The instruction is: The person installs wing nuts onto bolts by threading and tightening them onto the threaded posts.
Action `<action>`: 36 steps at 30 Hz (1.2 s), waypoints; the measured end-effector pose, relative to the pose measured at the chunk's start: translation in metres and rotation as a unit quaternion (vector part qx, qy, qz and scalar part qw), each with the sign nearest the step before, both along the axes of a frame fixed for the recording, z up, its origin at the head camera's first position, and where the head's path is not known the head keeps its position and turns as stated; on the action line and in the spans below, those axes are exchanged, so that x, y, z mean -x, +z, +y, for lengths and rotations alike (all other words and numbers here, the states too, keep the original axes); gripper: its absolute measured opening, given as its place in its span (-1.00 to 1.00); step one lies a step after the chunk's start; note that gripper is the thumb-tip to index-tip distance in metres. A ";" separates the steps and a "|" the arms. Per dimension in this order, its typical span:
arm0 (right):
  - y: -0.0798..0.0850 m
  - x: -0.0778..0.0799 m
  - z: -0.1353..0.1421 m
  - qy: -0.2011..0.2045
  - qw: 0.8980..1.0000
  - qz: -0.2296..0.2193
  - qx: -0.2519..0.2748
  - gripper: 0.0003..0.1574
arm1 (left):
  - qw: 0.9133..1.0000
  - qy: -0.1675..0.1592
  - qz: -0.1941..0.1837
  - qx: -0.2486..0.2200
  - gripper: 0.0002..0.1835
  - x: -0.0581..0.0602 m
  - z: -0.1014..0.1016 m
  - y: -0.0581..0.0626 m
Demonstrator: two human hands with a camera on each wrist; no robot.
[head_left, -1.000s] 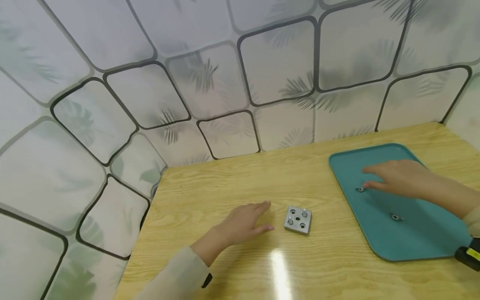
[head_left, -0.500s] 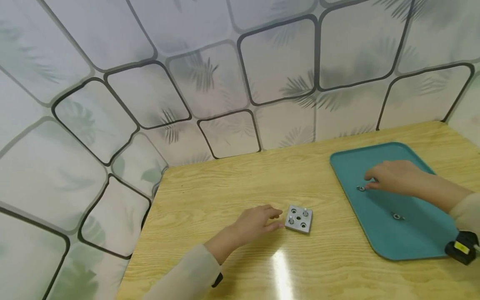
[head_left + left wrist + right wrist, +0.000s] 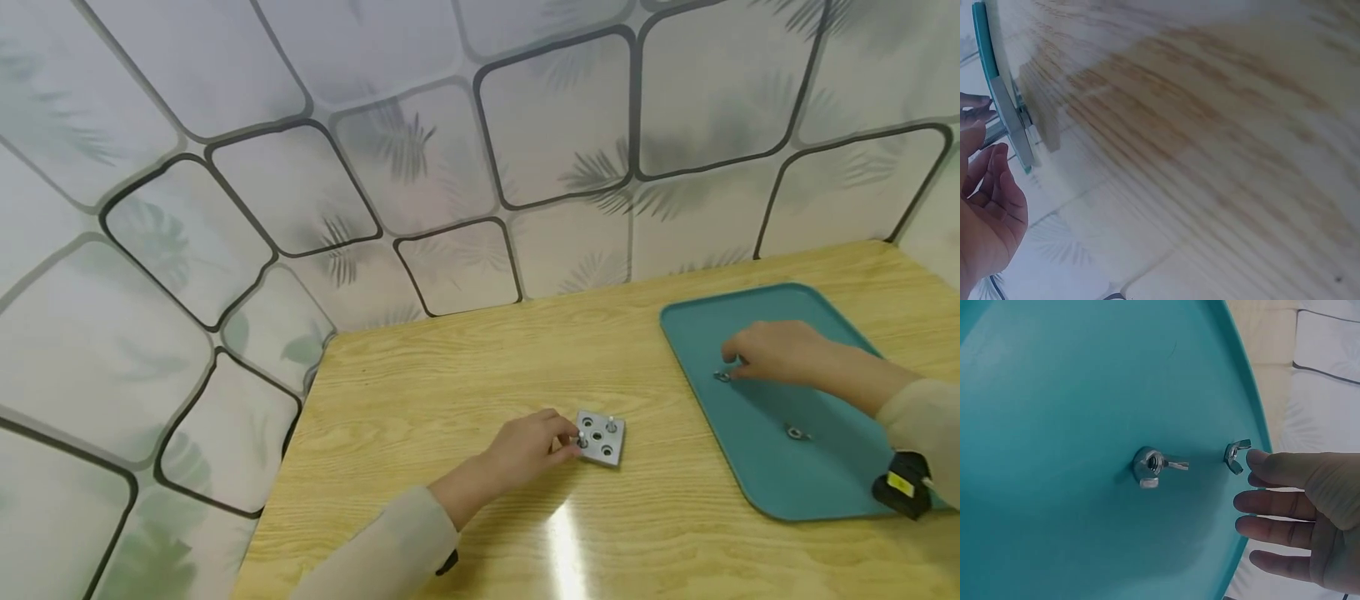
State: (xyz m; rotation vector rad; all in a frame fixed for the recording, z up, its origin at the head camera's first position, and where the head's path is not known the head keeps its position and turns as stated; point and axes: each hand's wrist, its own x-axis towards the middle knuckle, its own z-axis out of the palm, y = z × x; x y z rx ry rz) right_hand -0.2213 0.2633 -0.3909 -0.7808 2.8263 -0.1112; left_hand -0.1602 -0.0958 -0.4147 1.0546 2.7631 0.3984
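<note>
A square metal plate (image 3: 613,452) with round holes and two upright studs lies on the wooden table. My left hand (image 3: 528,446) is at its left edge, thumb and fingers bent close about the nearer stud (image 3: 582,440); I cannot tell whether they pinch it. In the left wrist view that stud (image 3: 995,133) runs toward the fingertips. Over the teal tray (image 3: 750,475) is my right hand (image 3: 780,354), its thumb tip right at the farther wing nut (image 3: 1230,454). The other fingers stay apart, loosely extended. Another wing nut (image 3: 1149,464) lies nearer on the tray.
The tray's raised rim (image 3: 1241,356) runs around both wing nuts. A patterned wall covering (image 3: 570,250) of rounded panels and leaves stands along the table's back and left. A bright light reflection (image 3: 562,542) lies on the wooden table (image 3: 450,358) in front of the plate.
My left hand has moved right until its fingertips reach the plate, its fingers bending more. My right hand's fingers have drawn down and closer to the farther wing nut.
</note>
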 end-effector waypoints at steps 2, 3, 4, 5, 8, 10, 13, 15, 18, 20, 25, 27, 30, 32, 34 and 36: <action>-0.001 0.001 0.000 0.003 1.000 -0.003 0.001 -0.80 | 1.000 0.004 0.002 -0.003 -0.68 0.000 0.001 -0.001; -0.001 0.002 -0.001 0.004 1.000 -0.004 0.002 -0.80 | 1.000 0.008 0.001 -0.004 -0.68 0.000 0.002 -0.002; -0.002 0.002 -0.001 0.005 1.000 -0.005 0.002 -0.81 | 1.000 0.013 0.000 -0.005 -0.69 0.001 0.004 -0.002; -0.003 0.003 -0.001 0.006 1.000 -0.004 0.003 -0.81 | 1.000 0.016 -0.001 -0.006 -0.69 0.001 0.005 -0.003; -0.006 0.004 -0.003 0.013 1.000 -0.004 0.009 -0.84 | 1.000 0.021 0.001 0.002 -0.69 0.002 0.007 -0.004; -0.008 0.005 -0.004 0.018 1.000 -0.004 0.013 -0.87 | 1.000 0.022 -0.001 0.006 -0.70 0.002 0.008 -0.005; -0.012 0.005 -0.006 0.027 0.999 -0.008 0.021 -0.91 | 1.000 0.025 -0.006 0.008 -0.71 0.003 0.010 -0.005; -0.014 0.005 -0.007 0.032 0.999 -0.006 0.023 -0.92 | 1.000 0.028 -0.011 0.007 -0.72 0.003 0.010 -0.005; -0.016 0.006 -0.009 0.035 0.999 0.000 0.025 -0.87 | 0.999 0.031 -0.015 0.010 -0.72 0.004 0.010 -0.006; -0.016 0.006 -0.010 0.035 0.999 0.004 0.026 -0.83 | 0.999 0.031 -0.013 0.012 -0.73 0.005 0.011 -0.007; -0.017 0.007 -0.011 0.036 0.999 0.004 0.031 -0.77 | 1.000 0.027 -0.005 0.008 -0.74 0.007 0.011 -0.010; -0.017 0.008 -0.012 0.039 0.999 0.002 0.034 -0.76 | 1.000 0.027 -0.008 0.003 -0.74 0.007 0.011 -0.011; -0.017 0.009 -0.013 0.042 0.998 -0.001 0.037 -0.76 | 0.999 0.030 -0.015 -0.004 -0.74 0.007 0.011 -0.011; -0.018 0.011 -0.013 0.043 0.998 0.000 0.040 -0.78 | 0.999 0.032 -0.019 -0.006 -0.74 0.008 0.011 -0.011; -0.019 0.012 -0.014 0.044 0.998 0.002 0.040 -0.80 | 0.999 0.033 -0.020 -0.008 -0.74 0.008 0.011 -0.012; -0.019 0.013 -0.015 0.044 0.998 0.003 0.041 -0.80 | 0.999 0.033 -0.020 -0.008 -0.74 0.008 0.011 -0.012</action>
